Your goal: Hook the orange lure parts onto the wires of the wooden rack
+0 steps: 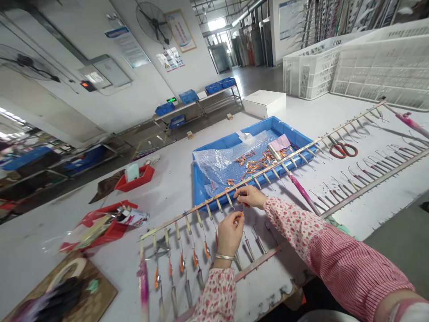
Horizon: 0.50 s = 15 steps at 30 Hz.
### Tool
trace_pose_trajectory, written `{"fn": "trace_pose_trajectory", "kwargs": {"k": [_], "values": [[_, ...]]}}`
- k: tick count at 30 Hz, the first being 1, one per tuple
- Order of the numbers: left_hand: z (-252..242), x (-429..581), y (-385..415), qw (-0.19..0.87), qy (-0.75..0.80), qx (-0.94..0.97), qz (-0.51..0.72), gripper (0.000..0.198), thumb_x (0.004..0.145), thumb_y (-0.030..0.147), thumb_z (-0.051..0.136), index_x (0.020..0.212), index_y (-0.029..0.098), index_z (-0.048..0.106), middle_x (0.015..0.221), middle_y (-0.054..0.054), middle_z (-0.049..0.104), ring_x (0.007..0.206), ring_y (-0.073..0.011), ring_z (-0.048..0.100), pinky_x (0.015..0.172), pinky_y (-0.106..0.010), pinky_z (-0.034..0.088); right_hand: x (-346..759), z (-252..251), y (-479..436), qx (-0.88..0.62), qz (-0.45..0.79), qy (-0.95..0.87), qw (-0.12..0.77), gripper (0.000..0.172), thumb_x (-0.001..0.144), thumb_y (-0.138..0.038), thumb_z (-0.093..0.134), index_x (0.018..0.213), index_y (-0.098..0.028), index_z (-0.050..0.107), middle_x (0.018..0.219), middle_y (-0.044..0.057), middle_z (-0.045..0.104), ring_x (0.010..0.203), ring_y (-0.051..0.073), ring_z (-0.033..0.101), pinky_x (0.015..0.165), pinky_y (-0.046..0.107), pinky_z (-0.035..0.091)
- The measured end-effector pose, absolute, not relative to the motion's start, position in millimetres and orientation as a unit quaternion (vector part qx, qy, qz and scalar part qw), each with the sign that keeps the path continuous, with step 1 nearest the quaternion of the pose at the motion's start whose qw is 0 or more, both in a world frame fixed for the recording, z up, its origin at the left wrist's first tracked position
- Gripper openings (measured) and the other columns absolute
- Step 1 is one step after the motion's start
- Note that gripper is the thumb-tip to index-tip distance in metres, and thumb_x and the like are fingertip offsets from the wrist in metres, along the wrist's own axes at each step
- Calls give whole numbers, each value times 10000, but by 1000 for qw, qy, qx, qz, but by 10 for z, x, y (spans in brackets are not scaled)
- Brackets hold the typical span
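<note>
My left hand is closed in a pinch below the upper bar of a wooden rack, with a bit of orange showing at its fingertips. This looks like one of the small orange-and-silver lure-shaped pieces that hang from the rack's wire hooks, left of the hand. My right hand is just above and right of it, close under the bar. Its thumb and fingers are pressed together near a wire hook; what they hold is too small to make out. Empty hooks continue along the bar to the right.
Behind the bar stands a blue tray with bubble wrap and many orange pieces. Red-handled scissors lie to the right. Red bins and a brown board are on the left. White crates and a white box are farther back.
</note>
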<state>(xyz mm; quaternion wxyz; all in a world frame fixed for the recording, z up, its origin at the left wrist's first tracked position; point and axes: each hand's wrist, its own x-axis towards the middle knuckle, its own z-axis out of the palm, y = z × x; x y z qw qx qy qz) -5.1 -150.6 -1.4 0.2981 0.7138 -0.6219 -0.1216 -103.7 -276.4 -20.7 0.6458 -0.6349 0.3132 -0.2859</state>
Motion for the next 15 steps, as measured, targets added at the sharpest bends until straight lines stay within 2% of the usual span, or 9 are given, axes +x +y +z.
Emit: {"fn": "trace_pose_trajectory", "kwargs": {"k": [5, 10, 15], "values": [[-46, -66, -1504, 290, -629, 712, -109, 185, 788, 265, 486, 805, 183, 651, 773, -30, 666, 698, -151, 597, 673, -270, 426, -1071, -270, -2750, -651, -291, 319, 624, 259, 725, -105, 535, 943, -170, 659, 493, -47, 543, 412, 79, 507, 399, 160, 431], [-46, -53, -1549, 318, -577, 740, -134, 206, 757, 279, 500, 830, 170, 660, 744, -34, 681, 680, -162, 616, 663, -270, 447, -1096, -263, -2761, -625, -290, 324, 649, 281, 729, -97, 514, 962, -155, 660, 642, -13, 622, 425, 56, 495, 386, 142, 406], [-5, -101, -1552, 328, -570, 740, -141, 209, 757, 293, 504, 825, 168, 657, 733, -32, 682, 670, -160, 617, 684, -281, 453, -1070, -286, -2759, -626, -297, 323, 645, 286, 730, -99, 513, 970, -152, 659, 651, -6, 626, 416, 53, 482, 376, 142, 399]]}}
